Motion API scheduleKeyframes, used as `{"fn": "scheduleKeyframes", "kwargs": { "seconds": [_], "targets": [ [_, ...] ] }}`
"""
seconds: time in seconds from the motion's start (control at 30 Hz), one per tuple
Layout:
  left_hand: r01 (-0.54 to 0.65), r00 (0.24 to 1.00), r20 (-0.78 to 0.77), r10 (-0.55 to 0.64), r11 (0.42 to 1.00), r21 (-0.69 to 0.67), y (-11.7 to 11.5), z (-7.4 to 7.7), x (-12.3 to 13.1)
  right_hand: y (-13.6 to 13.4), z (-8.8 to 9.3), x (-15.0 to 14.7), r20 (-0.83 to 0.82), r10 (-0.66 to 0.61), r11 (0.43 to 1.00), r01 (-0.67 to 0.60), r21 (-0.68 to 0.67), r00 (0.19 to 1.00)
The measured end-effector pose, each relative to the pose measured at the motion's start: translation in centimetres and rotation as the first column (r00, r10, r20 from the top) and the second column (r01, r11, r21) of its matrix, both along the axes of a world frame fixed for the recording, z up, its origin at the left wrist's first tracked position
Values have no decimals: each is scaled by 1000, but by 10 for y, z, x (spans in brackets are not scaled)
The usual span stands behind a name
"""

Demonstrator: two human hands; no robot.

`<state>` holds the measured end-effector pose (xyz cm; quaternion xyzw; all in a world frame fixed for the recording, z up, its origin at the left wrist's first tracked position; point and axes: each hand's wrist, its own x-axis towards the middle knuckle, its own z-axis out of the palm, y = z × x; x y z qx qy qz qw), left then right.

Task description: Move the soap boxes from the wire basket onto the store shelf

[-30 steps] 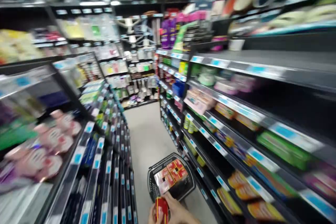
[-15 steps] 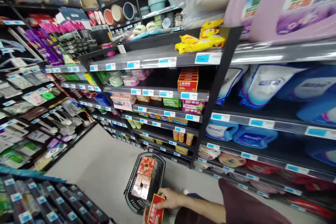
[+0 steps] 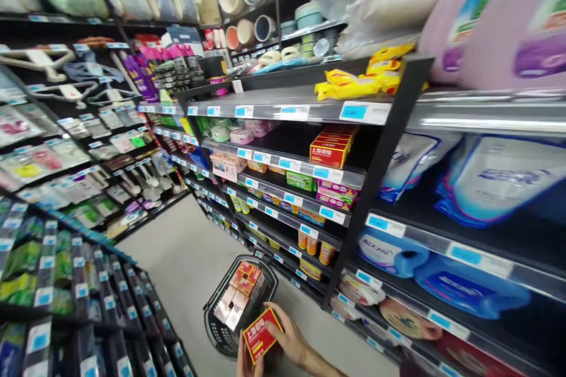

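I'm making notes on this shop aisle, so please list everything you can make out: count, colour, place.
Held box: one, red and yellow, between the hands
Basket: one, black, on the floor
Basket boxes: several, red and pale, inside the basket
Floor: one, grey, below
Shelf boxes: several, red, middle shelf
Yellow packets: several, yellow, above the shelf boxes
Canisters: three, orange, lower shelf
Purple jugs: two, pale purple, upper right
Blue bottles: at least two, blue, lower right
Hangers: several, pale and grey, left
Other small goods: too blurred to count
Left hand: one, box's left side
Right hand: one, box's right side
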<state>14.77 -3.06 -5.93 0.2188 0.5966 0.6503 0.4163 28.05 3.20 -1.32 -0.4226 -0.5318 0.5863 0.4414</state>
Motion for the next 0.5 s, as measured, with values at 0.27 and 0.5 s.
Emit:
{"fn": "scheduleKeyframes", "kwargs": {
  "seconds": [0.27,0.5],
  "targets": [
    [239,928,298,-224,971,-12,-35,74,42,-45,29,57,-138,104,980,-125,-152,985],
    [375,891,252,-377,925,59,-3,104,47,-36,30,75,-34,-38,994,34,-103,999]
  ]
}}
